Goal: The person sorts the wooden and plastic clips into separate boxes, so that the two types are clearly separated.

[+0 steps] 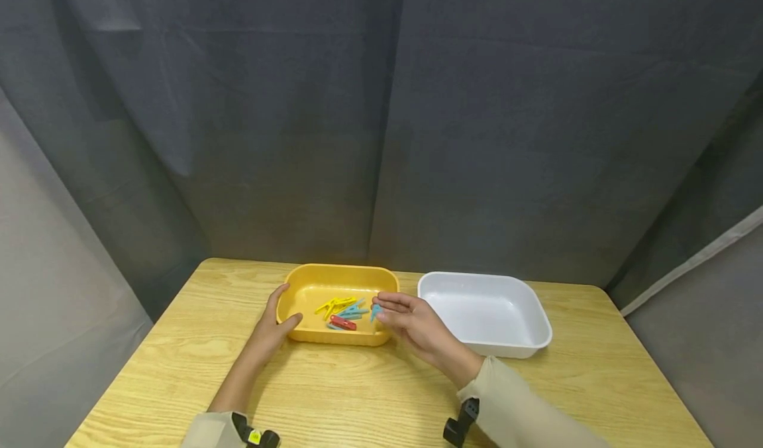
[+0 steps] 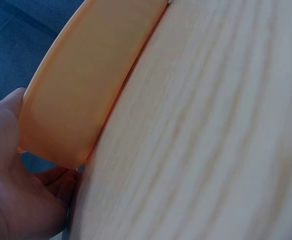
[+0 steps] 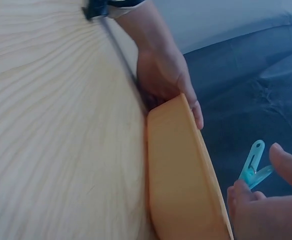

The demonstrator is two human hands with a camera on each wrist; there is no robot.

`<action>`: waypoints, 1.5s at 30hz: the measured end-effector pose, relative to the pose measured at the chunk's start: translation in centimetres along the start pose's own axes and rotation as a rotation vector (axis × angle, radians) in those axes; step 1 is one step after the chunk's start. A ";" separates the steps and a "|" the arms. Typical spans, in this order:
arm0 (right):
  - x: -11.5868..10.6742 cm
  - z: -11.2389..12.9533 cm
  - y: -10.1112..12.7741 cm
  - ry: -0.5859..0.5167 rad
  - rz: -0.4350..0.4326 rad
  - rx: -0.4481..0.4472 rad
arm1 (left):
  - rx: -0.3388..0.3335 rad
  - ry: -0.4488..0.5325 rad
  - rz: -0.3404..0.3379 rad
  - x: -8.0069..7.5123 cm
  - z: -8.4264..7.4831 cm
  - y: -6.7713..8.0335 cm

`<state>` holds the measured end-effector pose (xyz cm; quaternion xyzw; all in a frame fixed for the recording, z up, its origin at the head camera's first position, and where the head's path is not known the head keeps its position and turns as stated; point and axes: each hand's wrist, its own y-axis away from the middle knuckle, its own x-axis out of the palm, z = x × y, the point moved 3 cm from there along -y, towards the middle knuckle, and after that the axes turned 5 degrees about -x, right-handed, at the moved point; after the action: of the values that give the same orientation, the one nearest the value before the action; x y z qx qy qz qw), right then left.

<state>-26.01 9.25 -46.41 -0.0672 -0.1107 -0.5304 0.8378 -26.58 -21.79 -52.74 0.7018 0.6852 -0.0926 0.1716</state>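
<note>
At its left end, the yellow tray point(image 1: 342, 336) is gripped by my left hand point(image 1: 269, 332), thumb over the rim. In the left wrist view the fingers of that hand point(image 2: 16, 185) curl about the tray's corner. My right hand point(image 1: 420, 327) pinches a light blue clothespin point(image 1: 375, 311) over the tray's right end. The right wrist view shows this clothespin point(image 3: 253, 167) above the rim, between thumb and fingertips. Inside the tray lie yellow clothespins point(image 1: 334, 305), light blue clothespins point(image 1: 353, 312) and a red clothespin point(image 1: 343, 323), bunched near the middle.
A white tray point(image 1: 479, 309) stands just right of the yellow one, partly behind my right wrist. Both trays are on a wooden table point(image 1: 346, 395). Grey curtains point(image 1: 298, 136) hang behind the table and at its sides.
</note>
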 end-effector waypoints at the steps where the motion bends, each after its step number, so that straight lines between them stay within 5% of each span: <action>1: 0.2 0.0 -0.3 -0.006 -0.006 0.004 | 0.004 0.003 0.003 0.0 -0.1 0.0; 33: 3.4 -2.1 -6.8 -0.121 -0.199 0.081 | -0.032 0.071 0.024 -0.1 0.3 -0.1; 45: 3.1 -3.1 -8.2 -0.065 -0.273 0.102 | -0.042 0.069 0.007 0.0 0.3 -0.1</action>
<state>-31.77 2.35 -48.70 -0.0259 -0.1728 -0.6306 0.7562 -26.66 -21.87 -53.02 0.7032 0.6901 -0.0534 0.1627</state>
